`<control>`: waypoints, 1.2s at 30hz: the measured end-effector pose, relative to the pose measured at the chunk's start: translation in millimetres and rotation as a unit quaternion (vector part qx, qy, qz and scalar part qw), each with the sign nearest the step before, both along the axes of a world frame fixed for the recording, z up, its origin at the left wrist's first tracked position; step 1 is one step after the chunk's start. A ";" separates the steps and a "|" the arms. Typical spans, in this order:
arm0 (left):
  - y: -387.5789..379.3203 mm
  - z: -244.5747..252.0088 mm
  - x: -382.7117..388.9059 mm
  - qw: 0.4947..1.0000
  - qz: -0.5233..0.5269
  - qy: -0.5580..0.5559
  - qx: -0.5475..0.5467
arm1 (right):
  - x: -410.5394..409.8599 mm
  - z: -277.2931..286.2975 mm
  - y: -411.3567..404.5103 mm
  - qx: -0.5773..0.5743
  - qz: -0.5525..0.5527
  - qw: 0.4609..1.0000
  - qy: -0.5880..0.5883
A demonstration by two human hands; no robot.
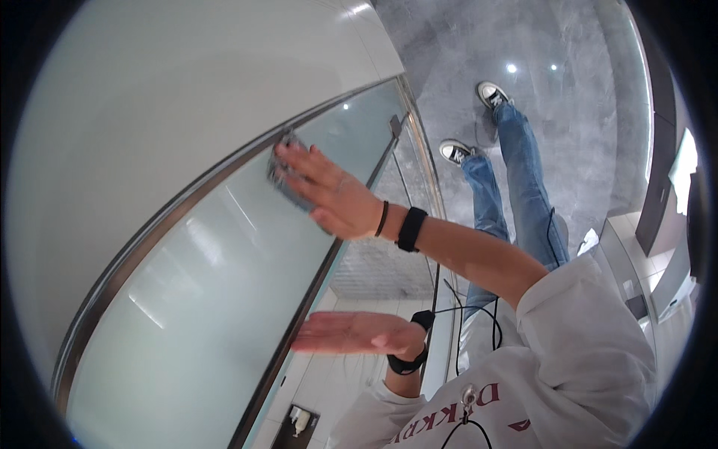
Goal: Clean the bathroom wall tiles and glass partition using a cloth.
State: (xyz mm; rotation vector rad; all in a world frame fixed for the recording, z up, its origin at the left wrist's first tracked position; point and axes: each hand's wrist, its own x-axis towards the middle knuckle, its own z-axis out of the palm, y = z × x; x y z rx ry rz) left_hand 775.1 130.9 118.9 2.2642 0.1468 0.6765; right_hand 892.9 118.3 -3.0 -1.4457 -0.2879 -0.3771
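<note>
My right hand lies nearly flat over a crumpled grey cloth, pressing it to a frosted glass panel close to the dark metal frame along its top. The fingertips are slightly blurred. Lower down, my left hand is held out flat with its palm showing and nothing in it. Its fingertips reach the panel's dark side frame; whether they touch it I cannot tell. Both wrists wear black bands.
A pale wall adjoins the panel. Below are a grey floor and a metal floor track. A pump bottle stands on a dark shelf at the bottom. Thin black cables hang before my body. Cabinets stand at the right.
</note>
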 end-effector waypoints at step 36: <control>73.6 169.5 -46.0 0.960 -0.185 -0.060 0.200 | -43.0 161.2 -148.4 0.617 0.171 0.639 0.425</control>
